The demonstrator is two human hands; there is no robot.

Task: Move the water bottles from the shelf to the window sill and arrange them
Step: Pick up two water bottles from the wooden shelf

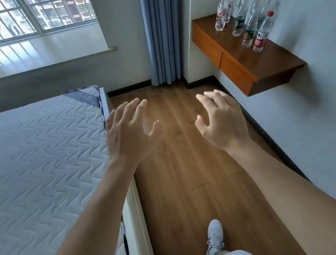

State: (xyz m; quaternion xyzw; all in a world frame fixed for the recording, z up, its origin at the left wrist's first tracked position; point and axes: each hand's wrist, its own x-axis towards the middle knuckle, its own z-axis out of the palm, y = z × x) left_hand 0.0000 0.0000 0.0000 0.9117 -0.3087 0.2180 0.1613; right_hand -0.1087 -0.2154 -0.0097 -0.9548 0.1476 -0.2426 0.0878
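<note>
Several clear plastic water bottles (242, 21) stand upright on a brown wooden wall shelf (247, 62) at the upper right; most have red caps, some have white ones. The white window sill (39, 53) lies at the upper left, under the barred window, and holds nothing. My left hand (128, 134) and my right hand (221, 118) are stretched out over the wooden floor, fingers spread and empty. Both hands are well short of the shelf and the sill.
A bed with a quilted grey mattress (36, 167) fills the left side. A blue curtain (161, 28) hangs between window and shelf. A strip of wood floor (191, 168) runs between the bed and the right wall. My white shoe (213, 240) is on the floor below.
</note>
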